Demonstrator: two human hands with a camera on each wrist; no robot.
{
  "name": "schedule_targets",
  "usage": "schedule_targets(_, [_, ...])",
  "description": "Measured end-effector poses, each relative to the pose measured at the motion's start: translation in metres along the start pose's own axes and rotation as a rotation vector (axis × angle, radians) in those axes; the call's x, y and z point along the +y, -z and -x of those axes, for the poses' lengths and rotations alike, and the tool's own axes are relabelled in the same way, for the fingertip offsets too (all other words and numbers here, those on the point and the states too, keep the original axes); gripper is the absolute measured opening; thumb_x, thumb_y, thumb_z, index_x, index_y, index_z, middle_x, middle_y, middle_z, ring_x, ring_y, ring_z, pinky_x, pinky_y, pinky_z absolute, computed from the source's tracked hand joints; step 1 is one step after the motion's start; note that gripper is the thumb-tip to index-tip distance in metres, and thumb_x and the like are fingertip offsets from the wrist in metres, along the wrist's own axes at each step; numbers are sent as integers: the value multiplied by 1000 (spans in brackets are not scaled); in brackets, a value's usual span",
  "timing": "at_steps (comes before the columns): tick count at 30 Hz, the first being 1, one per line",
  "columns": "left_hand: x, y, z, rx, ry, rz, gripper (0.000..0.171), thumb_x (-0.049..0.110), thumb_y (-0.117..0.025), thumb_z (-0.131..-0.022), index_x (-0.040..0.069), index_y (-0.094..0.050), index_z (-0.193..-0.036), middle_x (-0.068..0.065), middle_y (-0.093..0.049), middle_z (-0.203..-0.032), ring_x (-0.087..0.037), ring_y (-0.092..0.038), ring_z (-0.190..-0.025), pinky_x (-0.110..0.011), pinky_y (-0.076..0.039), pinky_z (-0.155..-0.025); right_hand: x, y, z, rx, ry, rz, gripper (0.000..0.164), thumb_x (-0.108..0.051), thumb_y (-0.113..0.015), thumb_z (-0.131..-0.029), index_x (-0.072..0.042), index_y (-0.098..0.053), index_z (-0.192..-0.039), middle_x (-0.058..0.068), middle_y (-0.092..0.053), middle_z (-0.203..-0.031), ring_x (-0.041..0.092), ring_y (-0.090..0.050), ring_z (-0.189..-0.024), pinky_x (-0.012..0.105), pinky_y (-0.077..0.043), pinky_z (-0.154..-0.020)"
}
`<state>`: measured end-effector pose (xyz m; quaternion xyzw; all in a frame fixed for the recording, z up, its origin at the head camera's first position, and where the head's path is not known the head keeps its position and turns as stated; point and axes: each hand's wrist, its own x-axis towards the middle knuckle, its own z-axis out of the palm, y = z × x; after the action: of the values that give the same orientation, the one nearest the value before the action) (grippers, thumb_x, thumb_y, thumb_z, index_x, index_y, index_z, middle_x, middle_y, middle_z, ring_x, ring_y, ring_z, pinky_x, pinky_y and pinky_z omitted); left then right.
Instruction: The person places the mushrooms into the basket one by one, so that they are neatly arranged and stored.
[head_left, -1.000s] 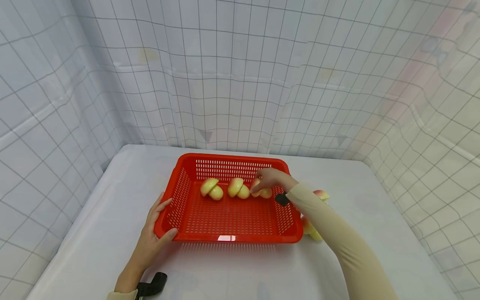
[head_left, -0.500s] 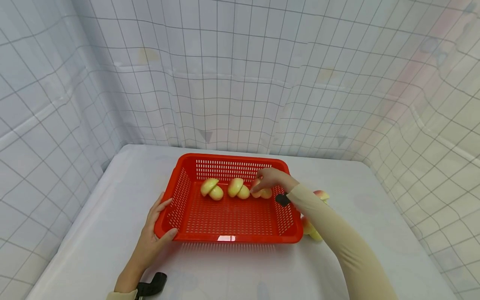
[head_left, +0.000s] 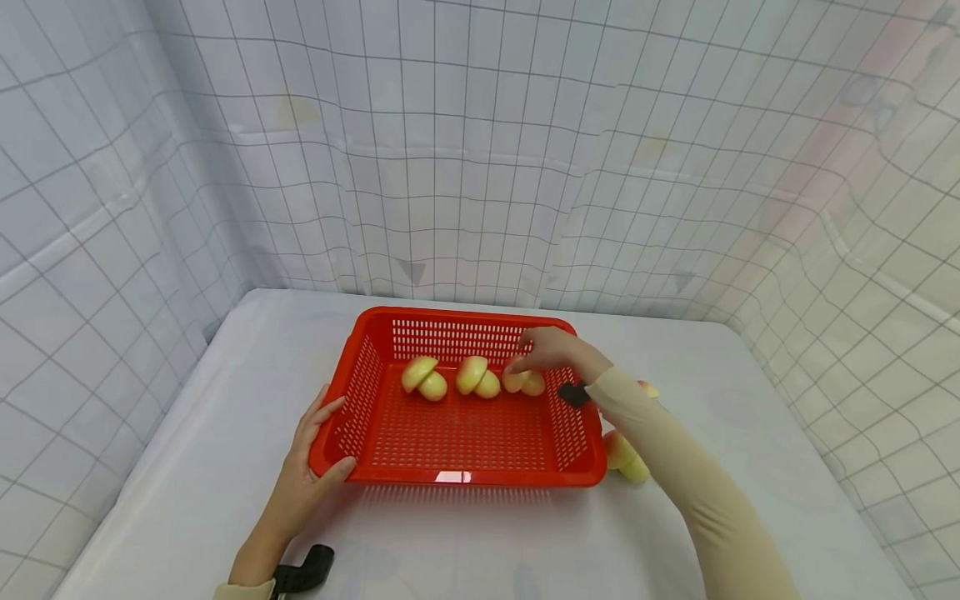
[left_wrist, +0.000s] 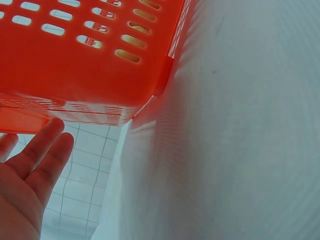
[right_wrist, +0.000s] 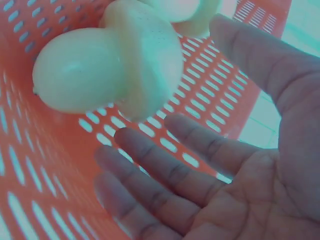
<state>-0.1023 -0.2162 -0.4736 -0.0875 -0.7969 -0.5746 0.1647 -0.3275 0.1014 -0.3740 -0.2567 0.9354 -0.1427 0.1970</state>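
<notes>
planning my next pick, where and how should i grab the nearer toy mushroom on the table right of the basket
Probably by the stem, with the right hand coming from above and the right. The toy mushroom lies on its side, cap toward the red basket, stem pointing away; the basket likely crowds the cap end.

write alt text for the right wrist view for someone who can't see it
A right hand, fingers extended and holding nothing, is beside a pale mushroom-shaped object in a red slotted basket. Part of a second object shows at the top edge.
</notes>
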Motion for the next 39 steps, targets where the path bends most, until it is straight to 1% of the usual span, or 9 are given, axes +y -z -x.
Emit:
schedule_targets(6, [-1, 0, 0, 0, 6, 0, 69, 4, -63, -83, 14, -35, -145, 8, -9, -156, -15, -20, -136, -16, -39, -90, 2, 9, 11, 6, 46, 7, 56, -44, -68, -83, -6, -59, -124, 6, -60, -119, 21, -54, -105, 39, -42, -92])
schedule_targets(9, [-1, 0, 1, 3, 15, 0, 69, 4, -63, -83, 15, -36, -145, 9, -9, -156, -15, -19, -136, -16, -39, -90, 2, 15, 19, 24, 63, -1, 57, -45, -67, -84, -7, -58, -125, 6, -60, -118, 20, -54, -102, 40, -43, -90])
schedule_targets(15, [-1, -1, 1, 1, 19, 2, 68, 5, -63, -83, 15, -36, -145, 10, -9, -156, -15, -19, -137, -17, -39, -90, 9, 30, 43, 115, 72, -64, 58, -46, -66, -85, -5, -57, -126, 8, -63, -107, 22, -58, -93, 39, -49, -78])
schedule_targets(18, [-1, -1, 2, 1, 18, -2, 68, 5, -63, -83, 15, -36, -145, 10, -9, -156, -15, -19, -136, -17, -39, -90, 16, 37, 57, 181, 72, -106, 56, -46, -65, -86, -6, -57, -125, 10, -63, -109, 25, -59, -94, 40, -50, -75])
schedule_targets(24, [-1, -1, 2, 1, 13, -2, 69, 4, -63, -83, 14, -36, -145, 9, -9, -156, -14, -19, -137, -16, -39, -90, 36, 45, 83, 321, 19, -154, 57, -52, -61, -87, -10, -58, -125, 10, -64, -110, 26, -59, -99, 44, -49, -78])
schedule_targets(29, [-2, -1, 2, 1, 8, -5, 69, 4, -63, -83, 15, -35, -145, 8, -9, -156, -15, -20, -136, -17, -39, -90, 58, 44, 102, 441, 52, -174, 54, -52, -55, -91, -10, -57, -125, 11, -64, -112, 27, -58, -101, 48, -47, -83])
schedule_targets(34, [-5, -1, 1, -5, -10, -9, 70, 3, -63, -83, 13, -34, -146, 5, -8, -157, -15, -20, -136, -16, -39, -90, 81, 39, 117, 487, 87, -227, 48, -45, -51, -95, -12, -54, -129, 12, -63, -114, 29, -57, -102, 49, -46, -83])
schedule_targets(37, [-4, -1, 1, -7, -19, -6, 69, 3, -62, -83, 12, -34, -146, 3, -8, -157, -15, -20, -136, -16, -39, -90, 96, 34, 121, 495, 74, -241, 49, -44, -51, -96, -12, -51, -132, 13, -62, -116, 31, -56, -104, 50, -44, -85])
schedule_targets(39, [-3, -1, 0, -3, -11, 9, 69, 3, -63, -83, 14, -35, -145, 5, -8, -157, -15, -20, -136, -16, -39, -90, 105, 31, 122, 488, 51, -246, 50, -45, -51, -96, -12, -49, -134, 13, -61, -117, 31, -54, -107, 52, -43, -87])
